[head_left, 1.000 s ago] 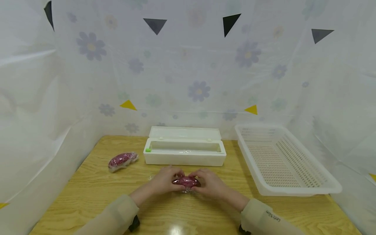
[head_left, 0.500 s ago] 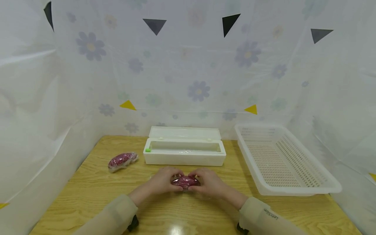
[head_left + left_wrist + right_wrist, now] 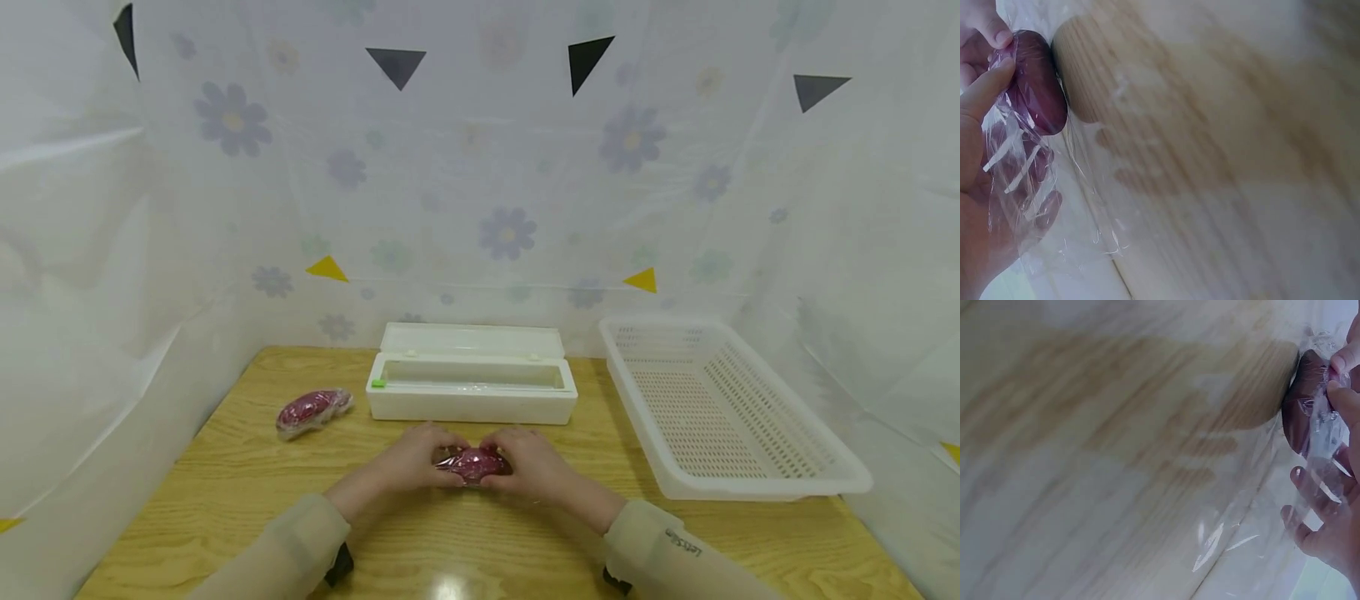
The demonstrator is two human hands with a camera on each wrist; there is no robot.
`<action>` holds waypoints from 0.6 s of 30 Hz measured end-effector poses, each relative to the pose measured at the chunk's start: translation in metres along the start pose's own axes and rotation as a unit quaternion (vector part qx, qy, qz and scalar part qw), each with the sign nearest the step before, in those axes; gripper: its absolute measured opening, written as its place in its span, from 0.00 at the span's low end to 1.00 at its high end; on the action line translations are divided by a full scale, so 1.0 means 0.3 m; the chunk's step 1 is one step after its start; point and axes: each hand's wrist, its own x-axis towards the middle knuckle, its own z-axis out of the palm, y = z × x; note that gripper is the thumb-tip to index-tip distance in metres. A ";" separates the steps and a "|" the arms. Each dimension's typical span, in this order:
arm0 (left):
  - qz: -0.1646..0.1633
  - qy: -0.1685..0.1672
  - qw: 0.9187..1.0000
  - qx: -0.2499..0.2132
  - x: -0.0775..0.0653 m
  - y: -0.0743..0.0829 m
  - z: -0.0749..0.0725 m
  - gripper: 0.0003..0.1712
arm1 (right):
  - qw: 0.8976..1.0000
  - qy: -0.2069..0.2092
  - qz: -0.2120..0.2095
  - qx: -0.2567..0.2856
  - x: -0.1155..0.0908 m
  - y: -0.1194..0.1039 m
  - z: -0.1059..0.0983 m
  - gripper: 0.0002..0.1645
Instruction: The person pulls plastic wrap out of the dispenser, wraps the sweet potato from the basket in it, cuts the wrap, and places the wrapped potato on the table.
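A purple-red, oblong sweet potato [image 3: 472, 464] in clear cling film lies on the table in front of me, between both hands. My left hand [image 3: 418, 458] holds its left end, and my right hand [image 3: 531, 467] holds the right end. Up close in the left wrist view, the left thumb presses film against the sweet potato [image 3: 1040, 87]. Loose, crinkled cling film [image 3: 1016, 169] hangs over the fingers there. In the right wrist view, the right thumb also presses on the film at the sweet potato [image 3: 1300, 406], with slack film across the other fingers.
A white cling film box [image 3: 472, 407] with raised lid and green slider [image 3: 378, 383] stands behind the hands. Another film-wrapped sweet potato [image 3: 311, 411] lies at the left. A white perforated basket [image 3: 757, 487] stands at the right, near the sheet-covered wall.
Both hands stay around the sweet potato with only small shifts. The loose film that showed at its front edge is now less visible, and both forearms have shifted slightly left.
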 end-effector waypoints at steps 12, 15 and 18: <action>-0.017 -0.034 0.999 0.000 0.009 0.039 -0.008 0.28 | 1.000 -0.027 0.005 -0.007 -0.012 -0.002 -0.028 0.29; -0.023 -0.039 0.999 -0.006 0.010 0.039 -0.011 0.30 | 1.000 -0.028 0.002 -0.013 -0.013 0.000 -0.027 0.29; -0.023 -0.035 0.999 -0.001 0.011 0.026 -0.013 0.32 | 1.000 -0.026 0.004 -0.015 -0.012 0.006 -0.023 0.29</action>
